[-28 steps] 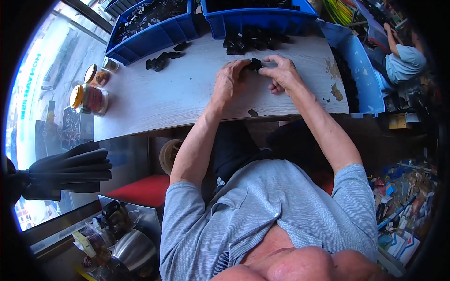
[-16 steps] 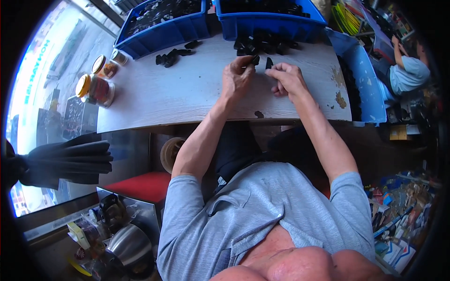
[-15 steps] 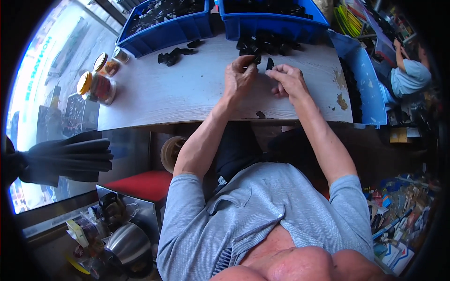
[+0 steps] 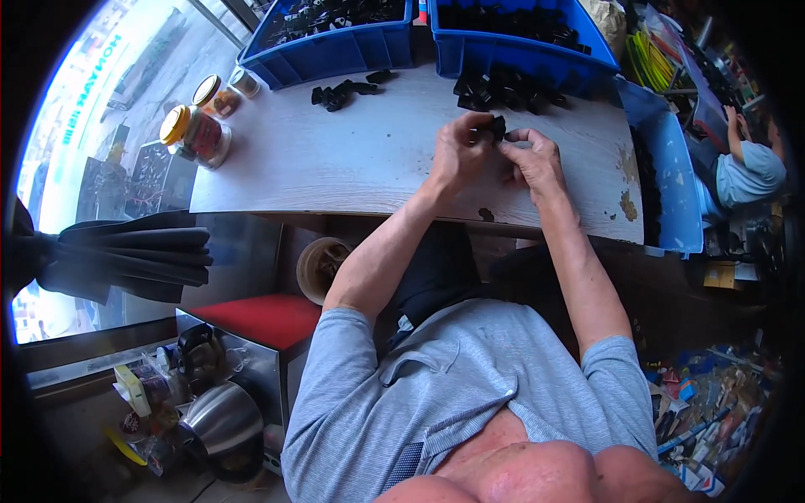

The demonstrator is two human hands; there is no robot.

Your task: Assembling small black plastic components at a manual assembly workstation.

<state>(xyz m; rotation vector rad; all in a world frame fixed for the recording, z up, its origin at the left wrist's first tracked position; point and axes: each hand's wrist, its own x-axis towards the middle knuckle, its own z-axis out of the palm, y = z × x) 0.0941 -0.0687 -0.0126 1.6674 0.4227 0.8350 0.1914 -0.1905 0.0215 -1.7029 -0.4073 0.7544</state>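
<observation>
**Two hands on one small black part**

Two bare forearms rise from the lower edge, out of a grey shirt, and meet over a worn white table (image 4: 335,168). Both hands close on a single small black part (image 4: 496,128), held just above the tabletop near its far edge. The left hand (image 4: 457,151) pinches the part from the left with curled fingers; the right hand (image 4: 537,159) grips it from the right, fingertips touching the left hand's.

Nearer the person, under the table, stand one red-topped metal box (image 4: 260,318), one kettle (image 4: 222,419) and one round pale bucket (image 4: 323,264). One folded dark umbrella (image 4: 126,256) lies at the left.

One tiny dark piece (image 4: 486,215) lies on the table's near edge. Beyond the hands sit two loose heaps of black parts: one (image 4: 503,88) just past the fingers, one smaller (image 4: 344,90) to the left. Three jars stand at the far left; the nearest has a yellow lid (image 4: 194,132).

Farthest back, two blue bins (image 4: 335,50) hold more black parts. A third blue bin (image 4: 671,176) lies along the right edge. Another person in a pale blue shirt (image 4: 750,172) is at the right.
</observation>
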